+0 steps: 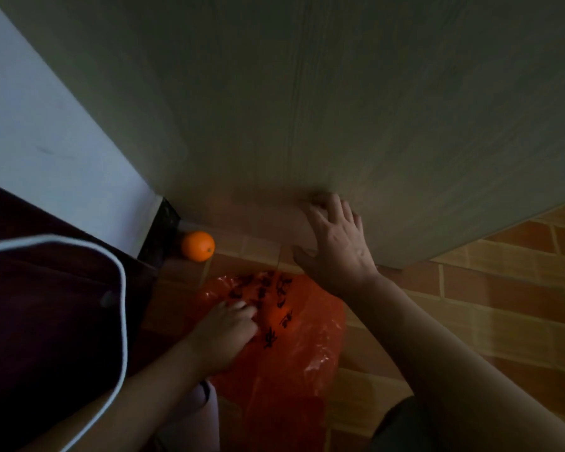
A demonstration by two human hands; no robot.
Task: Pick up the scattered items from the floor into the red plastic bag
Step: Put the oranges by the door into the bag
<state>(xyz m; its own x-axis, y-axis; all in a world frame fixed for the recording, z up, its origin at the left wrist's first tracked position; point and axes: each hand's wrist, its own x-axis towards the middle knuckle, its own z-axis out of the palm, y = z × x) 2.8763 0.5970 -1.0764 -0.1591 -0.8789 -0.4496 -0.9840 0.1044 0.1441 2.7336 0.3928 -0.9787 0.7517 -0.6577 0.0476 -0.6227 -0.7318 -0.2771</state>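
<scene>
A red plastic bag with black print lies crumpled on the brick-patterned floor, low in the middle of the view. My left hand grips its near left edge, fingers curled into the plastic. An orange rests on the floor in the corner, up and left of the bag, apart from both hands. My right hand reaches beyond the bag with fingers spread, its fingertips at the bottom edge of a large grey panel. I see nothing in that hand; what its fingertips touch is blurred.
The grey wood-grain panel fills the upper view and meets the floor just past the bag. A white wall and a dark skirting strip close the corner. Dark maroon fabric with white piping covers the left. Brick-patterned floor extends right.
</scene>
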